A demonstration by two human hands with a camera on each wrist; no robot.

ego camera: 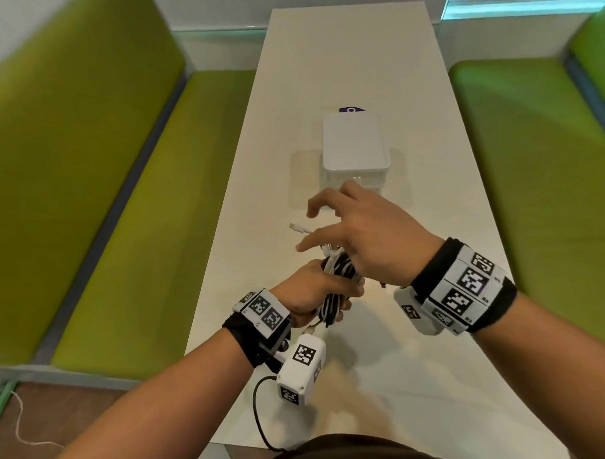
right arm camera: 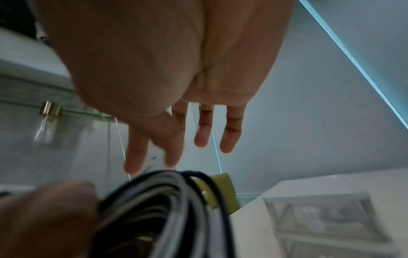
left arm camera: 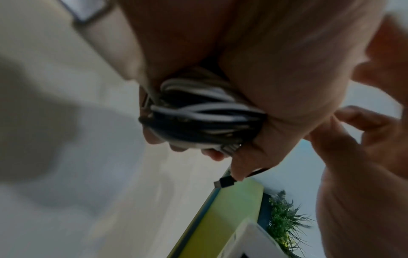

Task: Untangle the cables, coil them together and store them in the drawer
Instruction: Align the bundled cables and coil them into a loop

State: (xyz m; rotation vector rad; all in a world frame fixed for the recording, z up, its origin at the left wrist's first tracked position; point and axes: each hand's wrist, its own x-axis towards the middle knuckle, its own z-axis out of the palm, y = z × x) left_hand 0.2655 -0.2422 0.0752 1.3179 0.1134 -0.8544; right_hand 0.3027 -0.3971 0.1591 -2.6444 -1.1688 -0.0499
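Note:
My left hand grips a coiled bundle of black and white cables above the white table. In the left wrist view the cable bundle sits inside my curled fingers, and a black plug hangs below them. A white plug end sticks out to the far side. My right hand hovers just above and beyond the coil with fingers spread, holding nothing. The right wrist view shows its straight fingers over the coil. A small white drawer box stands farther along the table.
Green bench seats run along both sides of the narrow table. A purple round thing peeks out behind the drawer box. A black wire hangs from my left wrist camera over the near table edge.

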